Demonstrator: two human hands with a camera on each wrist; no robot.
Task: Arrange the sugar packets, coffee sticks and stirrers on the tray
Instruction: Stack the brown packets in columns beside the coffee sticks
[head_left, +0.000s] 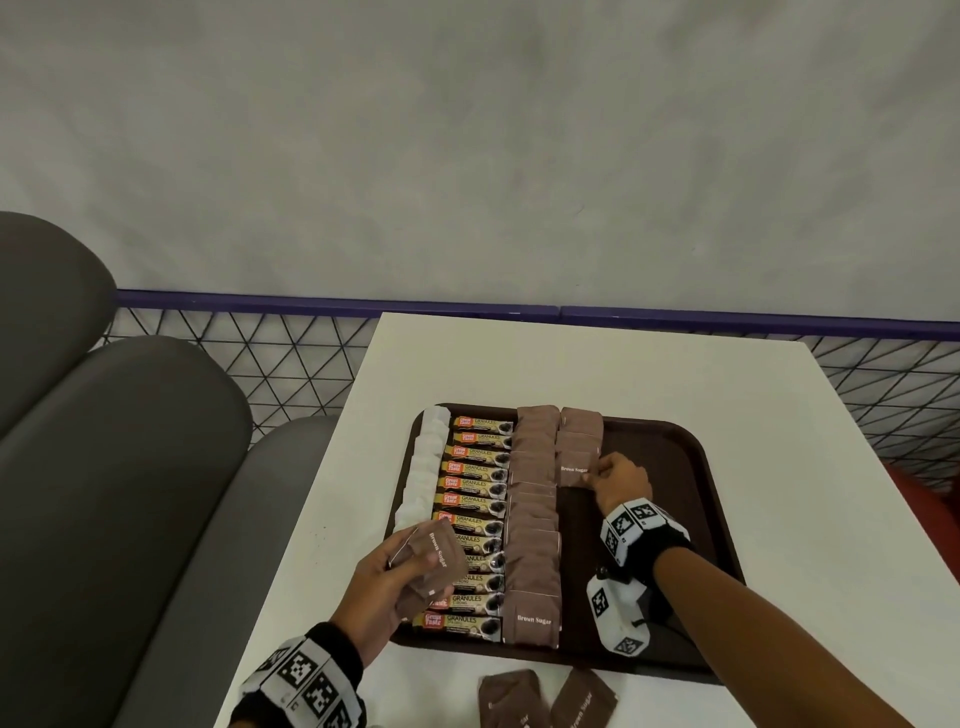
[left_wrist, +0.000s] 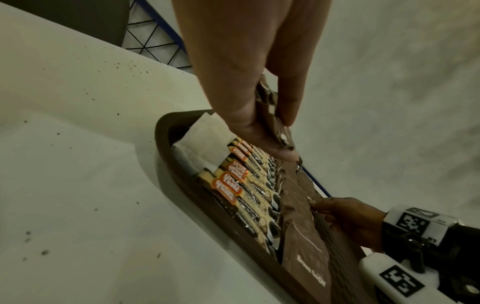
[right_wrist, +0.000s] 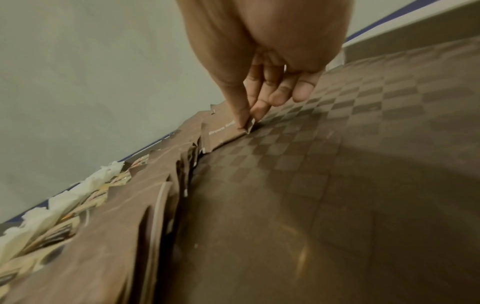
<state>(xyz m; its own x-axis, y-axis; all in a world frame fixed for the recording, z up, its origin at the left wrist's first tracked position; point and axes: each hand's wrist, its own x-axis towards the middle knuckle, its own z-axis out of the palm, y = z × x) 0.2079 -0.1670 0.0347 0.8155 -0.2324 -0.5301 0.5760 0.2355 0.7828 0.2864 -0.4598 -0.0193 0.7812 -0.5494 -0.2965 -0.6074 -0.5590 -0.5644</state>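
Brown tray (head_left: 696, 519) sat on the white worktop (head_left: 675, 374), near its front edge. From my feed, four columns ran on the tray, left to right: white sugar packets (head_left: 423, 467), coffee sticks (head_left: 475, 519), a full column of brown sugar packets (head_left: 532, 525), then a short second brown column (head_left: 579, 441) at the far end only. Right half of the tray floor was bare, with a checker texture showing in the right wrist view.

Right hand (head_left: 621, 480) was down on the tray at the near end of the short column. Thumb and forefinger fingers (right_wrist: 240, 115) were pinched together on the corner of the last "Brown Sugar" packet (right_wrist: 224, 131); the packet lay flat, touching the tray floor. Other fingers were loosely curled above it.

Left hand (head_left: 387, 582) hovered over the tray's front-left corner, above the coffee sticks, fingers clamped on a small stack of brown packets (head_left: 431, 564). Left wrist view showed the thumb on one face and fingers on the other.

Two loose brown packets (head_left: 550, 701) lay on the worktop just in front of the tray. I saw no stirrers in any view. Grey bench seat (head_left: 130, 441) sat left of the worktop.
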